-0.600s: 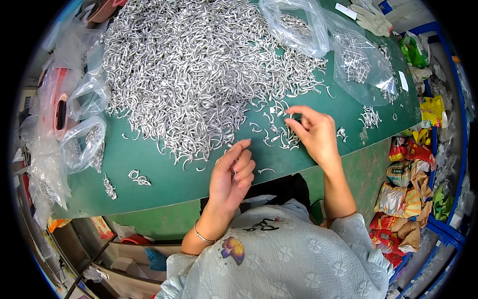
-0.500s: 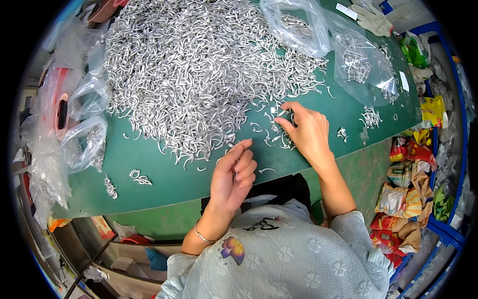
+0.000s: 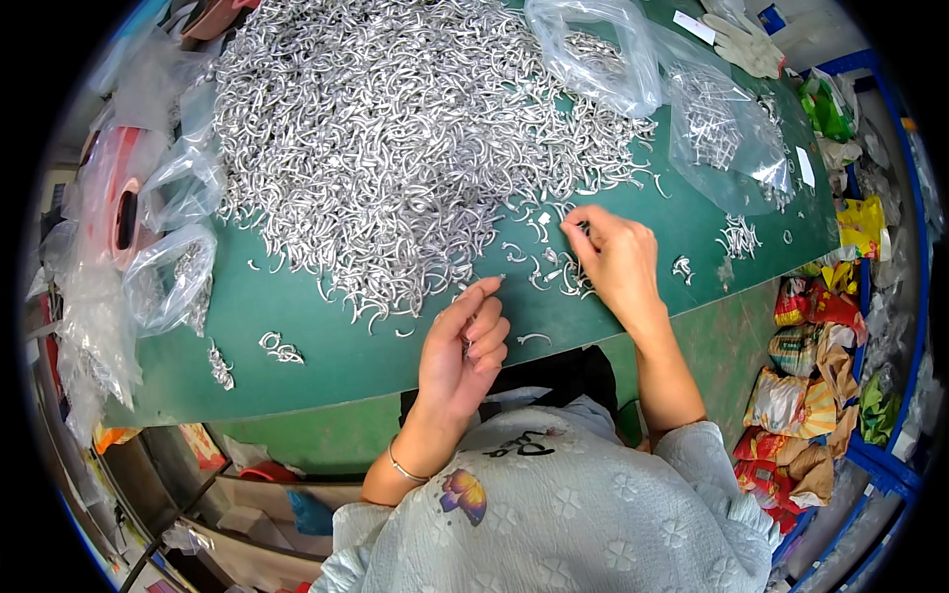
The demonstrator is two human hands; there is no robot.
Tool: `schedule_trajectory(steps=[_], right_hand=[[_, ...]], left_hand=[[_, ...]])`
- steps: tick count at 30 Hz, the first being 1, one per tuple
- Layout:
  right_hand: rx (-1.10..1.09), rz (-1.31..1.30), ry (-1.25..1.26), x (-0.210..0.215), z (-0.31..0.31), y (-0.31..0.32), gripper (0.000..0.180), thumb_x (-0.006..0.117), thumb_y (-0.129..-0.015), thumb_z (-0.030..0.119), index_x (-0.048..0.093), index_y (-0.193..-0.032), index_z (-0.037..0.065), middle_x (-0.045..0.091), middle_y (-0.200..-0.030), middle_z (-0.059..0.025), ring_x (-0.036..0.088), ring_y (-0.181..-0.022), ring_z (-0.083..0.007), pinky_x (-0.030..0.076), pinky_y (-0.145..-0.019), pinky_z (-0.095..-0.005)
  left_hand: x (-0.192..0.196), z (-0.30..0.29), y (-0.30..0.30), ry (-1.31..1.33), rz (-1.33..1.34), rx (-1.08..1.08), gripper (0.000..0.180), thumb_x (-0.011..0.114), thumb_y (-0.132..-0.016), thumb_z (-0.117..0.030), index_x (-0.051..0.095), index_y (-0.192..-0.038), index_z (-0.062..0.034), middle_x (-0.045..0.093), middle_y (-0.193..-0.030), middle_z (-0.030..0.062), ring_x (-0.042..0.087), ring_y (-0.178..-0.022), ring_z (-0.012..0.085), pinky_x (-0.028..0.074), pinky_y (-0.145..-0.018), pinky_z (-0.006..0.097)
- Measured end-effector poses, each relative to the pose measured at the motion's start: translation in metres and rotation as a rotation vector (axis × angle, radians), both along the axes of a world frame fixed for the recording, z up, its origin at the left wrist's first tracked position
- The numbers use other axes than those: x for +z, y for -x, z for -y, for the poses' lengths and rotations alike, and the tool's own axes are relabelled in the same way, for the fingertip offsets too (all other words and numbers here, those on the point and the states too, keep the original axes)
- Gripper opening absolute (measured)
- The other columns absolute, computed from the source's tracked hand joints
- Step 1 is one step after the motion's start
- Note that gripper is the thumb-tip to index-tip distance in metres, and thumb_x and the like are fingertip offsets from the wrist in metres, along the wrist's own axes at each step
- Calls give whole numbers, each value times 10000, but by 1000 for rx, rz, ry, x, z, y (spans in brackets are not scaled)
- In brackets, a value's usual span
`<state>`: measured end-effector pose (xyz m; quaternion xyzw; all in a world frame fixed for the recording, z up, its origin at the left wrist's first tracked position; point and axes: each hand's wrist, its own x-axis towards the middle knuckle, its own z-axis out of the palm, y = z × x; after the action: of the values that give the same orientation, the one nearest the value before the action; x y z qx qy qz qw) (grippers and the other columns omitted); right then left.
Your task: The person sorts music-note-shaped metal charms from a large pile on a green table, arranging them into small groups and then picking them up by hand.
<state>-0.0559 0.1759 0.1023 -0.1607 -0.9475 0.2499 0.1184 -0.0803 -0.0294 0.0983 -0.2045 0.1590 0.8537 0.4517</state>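
A big heap of small curved silver metal pieces (image 3: pixel 366 148) covers the far middle of the green table. My left hand (image 3: pixel 463 346) is curled closed at the near side of the heap, palm turned inward. A silvery bit shows at its thumb and fingertip, and another glints inside the curled fingers. To the right, my right hand (image 3: pixel 618 259) is bent down with thumb and forefinger together in a pinch; what lies between them is hidden. Just left of it a loose group of curved pieces (image 3: pixel 554 272) is spread on the table.
Clear plastic bags with metal pieces lie at the right (image 3: pixel 717 128) and left (image 3: pixel 173 282). Small clusters of pieces sit at the left (image 3: pixel 282 348) and right (image 3: pixel 738 237). A work glove (image 3: pixel 743 44) lies at the far right. Colourful packages (image 3: pixel 791 395) stand beside a blue rack.
The thumb and forefinger of my right hand have come together from a wider spread, and the hand has shifted slightly. My left hand stays nearly where it was.
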Motion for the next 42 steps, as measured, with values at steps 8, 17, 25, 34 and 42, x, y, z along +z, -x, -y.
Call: schedule_trajectory(steps=[8,17,25,34,42], right_hand=[[45,-32,-23,3,-1,-3,100,703,-769,170,646,-807,96,570,-570,-79,533,-480,-273,374,-452,-369],[37,-168,1431,3,-23,-12,96,647,-804,88,620,-877,32,491,-580,6,342,-444,-100,299,-436,-251],[-80,-22,1401,3,-14,-3,67,616,-827,55,639,-868,8,420,-580,49,310,-458,-67,285,-433,-232],[244,-68,277,-8,-5,8,82,674,-790,21,677,-864,56,461,-568,21,357,-463,-63,286,-444,-243],[131,-58,471,1,-2,5,106,695,-776,34,672,-879,30,409,-582,39,284,-493,-43,248,-449,-229]], left_hand=[[-3,2,-1,-27,6,11,231,422,-967,-155,557,-1087,-11,301,-619,-31,283,-498,59,235,-384,197],[-3,6,-2,-29,16,25,226,421,-968,-154,556,-1080,-11,303,-621,-31,284,-500,60,236,-386,198],[-1,5,-2,-11,16,24,222,425,-966,-156,554,-1083,-18,302,-621,-33,281,-500,59,230,-386,198],[-3,6,-2,-22,24,24,218,425,-966,-155,554,-1080,-20,298,-620,-36,279,-499,57,224,-387,197],[-2,4,-2,13,39,19,216,404,-972,-150,543,-1070,-18,294,-614,-29,264,-492,61,222,-376,198]])
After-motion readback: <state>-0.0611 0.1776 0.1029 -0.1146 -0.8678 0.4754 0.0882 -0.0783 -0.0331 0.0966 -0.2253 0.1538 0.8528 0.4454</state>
